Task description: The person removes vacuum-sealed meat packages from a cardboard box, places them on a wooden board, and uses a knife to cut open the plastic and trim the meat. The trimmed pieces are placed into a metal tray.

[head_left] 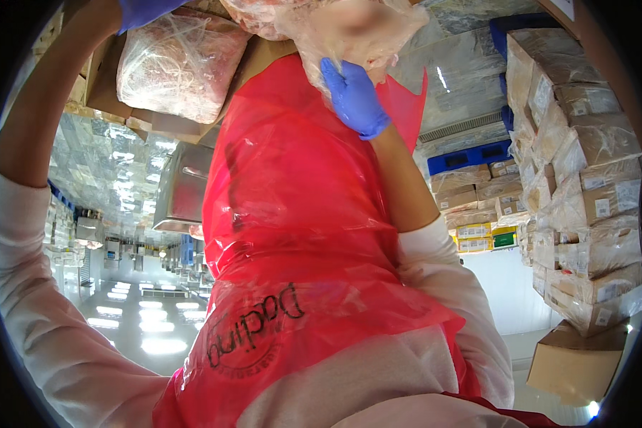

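In my right hand [357,98], gloved in blue, is a pale, fatty piece of raw meat [317,36] at the top middle. My thumb lies along its near side, while the other fingers are hidden behind it. My left hand [146,12], also gloved, reaches up at the top left, its fingers cut off by the picture's edge. Just below that hand, a pinkish block of meat wrapped in clear plastic [182,64] rests on an open cardboard box [101,80]. More pinkish meat [253,16] shows beside the pale piece.
My red plastic apron [299,178] hangs close below the meat. A stainless steel container [182,187] stands to the left. On the right are tall stacks of plastic-wrapped cartons [585,178], a blue pallet [471,155] and a floor drain grate [461,127].
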{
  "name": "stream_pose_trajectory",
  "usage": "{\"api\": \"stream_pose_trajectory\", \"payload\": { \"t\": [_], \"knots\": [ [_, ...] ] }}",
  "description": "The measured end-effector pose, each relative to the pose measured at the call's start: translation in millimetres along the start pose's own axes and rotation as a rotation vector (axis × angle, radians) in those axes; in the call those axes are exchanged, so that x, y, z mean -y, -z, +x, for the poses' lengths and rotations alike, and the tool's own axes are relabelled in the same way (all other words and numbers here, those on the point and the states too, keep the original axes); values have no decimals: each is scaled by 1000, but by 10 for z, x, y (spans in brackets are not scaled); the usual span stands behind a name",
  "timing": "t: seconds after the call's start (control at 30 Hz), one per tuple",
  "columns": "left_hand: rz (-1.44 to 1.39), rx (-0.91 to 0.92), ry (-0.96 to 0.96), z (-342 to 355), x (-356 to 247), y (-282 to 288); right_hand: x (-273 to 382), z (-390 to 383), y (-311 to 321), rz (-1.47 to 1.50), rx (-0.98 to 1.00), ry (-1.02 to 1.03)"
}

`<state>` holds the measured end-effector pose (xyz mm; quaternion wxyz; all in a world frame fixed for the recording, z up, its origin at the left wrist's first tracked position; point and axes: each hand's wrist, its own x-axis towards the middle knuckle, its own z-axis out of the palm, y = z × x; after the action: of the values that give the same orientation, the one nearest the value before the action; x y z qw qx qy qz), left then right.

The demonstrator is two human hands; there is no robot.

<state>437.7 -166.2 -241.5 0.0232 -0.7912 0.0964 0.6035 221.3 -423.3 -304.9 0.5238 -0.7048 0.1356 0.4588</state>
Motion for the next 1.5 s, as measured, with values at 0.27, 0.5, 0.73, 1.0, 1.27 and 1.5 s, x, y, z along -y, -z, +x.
{"api": "stream_pose_trajectory", "payload": {
  "t": [0.27,0.5,0.73,1.0,1.27,1.5],
  "knots": [
    [40,-284,-169,245,911,-1185,20,-59,-45,2,-32,127],
    [435,-554,-277,-916,-95,-580,142,-105,-88,32,-60,45],
    [196,-575,-366,-1187,-210,-391,21,-99,-20,96,33,-34],
    [252,-668,-546,-939,-274,-452,91,-120,22,198,62,-76],
    [315,-398,-238,-343,-951,-718,213,-67,-55,165,17,105],
    [266,-287,-442,356,-538,-121,311,-142,7,269,53,90]
  ]
}}
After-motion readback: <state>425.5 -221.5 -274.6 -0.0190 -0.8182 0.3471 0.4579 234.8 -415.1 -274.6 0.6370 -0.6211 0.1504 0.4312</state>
